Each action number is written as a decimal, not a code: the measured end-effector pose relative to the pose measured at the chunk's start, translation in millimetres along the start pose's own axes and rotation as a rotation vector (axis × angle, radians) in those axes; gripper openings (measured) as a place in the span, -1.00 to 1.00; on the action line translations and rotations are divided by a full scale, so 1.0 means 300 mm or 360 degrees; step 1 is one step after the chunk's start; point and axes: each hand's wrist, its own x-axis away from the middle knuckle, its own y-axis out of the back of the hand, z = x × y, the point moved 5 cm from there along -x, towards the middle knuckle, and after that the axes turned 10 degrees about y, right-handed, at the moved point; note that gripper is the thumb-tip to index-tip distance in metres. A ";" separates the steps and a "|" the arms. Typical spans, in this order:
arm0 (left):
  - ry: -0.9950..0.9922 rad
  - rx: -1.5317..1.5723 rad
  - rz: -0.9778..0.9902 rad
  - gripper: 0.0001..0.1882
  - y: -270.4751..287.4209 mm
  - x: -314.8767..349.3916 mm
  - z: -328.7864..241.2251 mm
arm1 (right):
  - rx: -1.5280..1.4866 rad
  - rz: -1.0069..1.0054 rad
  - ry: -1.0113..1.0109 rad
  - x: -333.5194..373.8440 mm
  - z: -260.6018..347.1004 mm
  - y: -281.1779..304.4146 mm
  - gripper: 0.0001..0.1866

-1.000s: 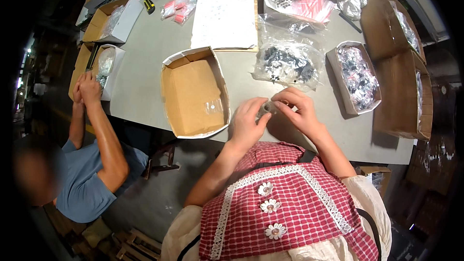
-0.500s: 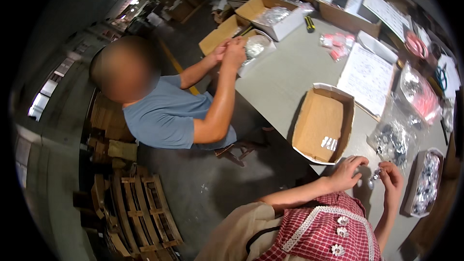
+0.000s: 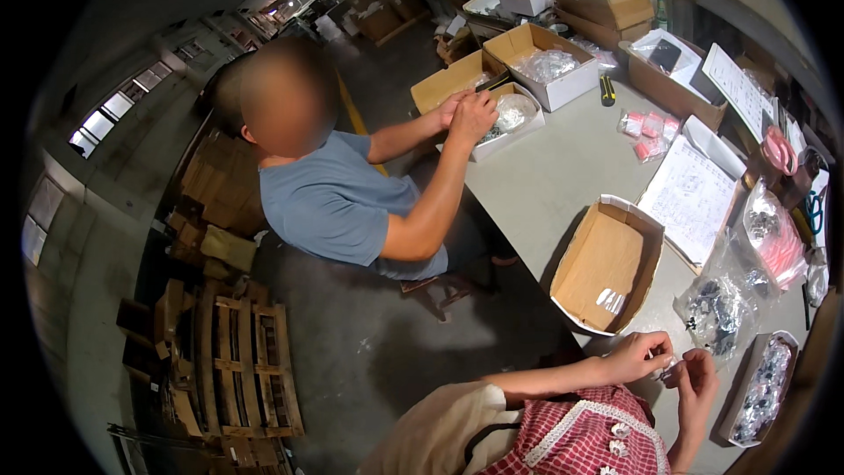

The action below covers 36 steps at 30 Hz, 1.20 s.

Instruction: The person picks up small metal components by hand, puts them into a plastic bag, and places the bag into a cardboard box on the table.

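Observation:
At the near edge of the table my two hands meet over a small shiny clear plastic packet (image 3: pixel 670 369). My left hand (image 3: pixel 636 358) pinches it from the left, and the fingers of my right hand (image 3: pixel 697 380) close on its other side. What is inside the packet is too small to make out. Just beyond my left hand stands an open cardboard box (image 3: pixel 573 274) with a few small clear packets (image 3: pixel 610 301) on its bottom. A large clear bag of dark and silvery small parts (image 3: pixel 714 310) lies beyond my right hand.
To my right a narrow white box (image 3: pixel 736 427) holds many shiny packets. Beyond lie a written sheet (image 3: pixel 690 198), pink packets (image 3: pixel 649 130) and a yellow-black cutter (image 3: pixel 607 91). A co-worker (image 3: pixel 325 198) on the left handles something over a white box (image 3: pixel 527 129).
My left hand has come in to meet my right hand at the small packet, and both now grip it. The whole view has shifted, moving the table lower and to the right.

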 end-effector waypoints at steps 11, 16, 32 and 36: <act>-0.0310 -0.0498 -0.0120 -0.87 0.010 0.015 -0.054 | 0.0139 0.0159 -0.0016 0.010 -0.029 -0.033 -0.85; -0.0310 -0.0432 -0.0131 -0.87 0.015 0.031 -0.061 | 0.0101 0.0207 -0.0035 0.012 -0.032 -0.038 -0.81; -0.0013 0.0076 -0.0108 -0.86 0.029 -0.008 -0.021 | -0.0464 -0.0174 -0.0123 0.008 -0.027 -0.044 -0.82; 0.0149 0.0169 0.0004 -0.87 0.031 -0.007 -0.031 | -0.0441 0.0021 -0.0169 0.025 -0.070 -0.064 -0.88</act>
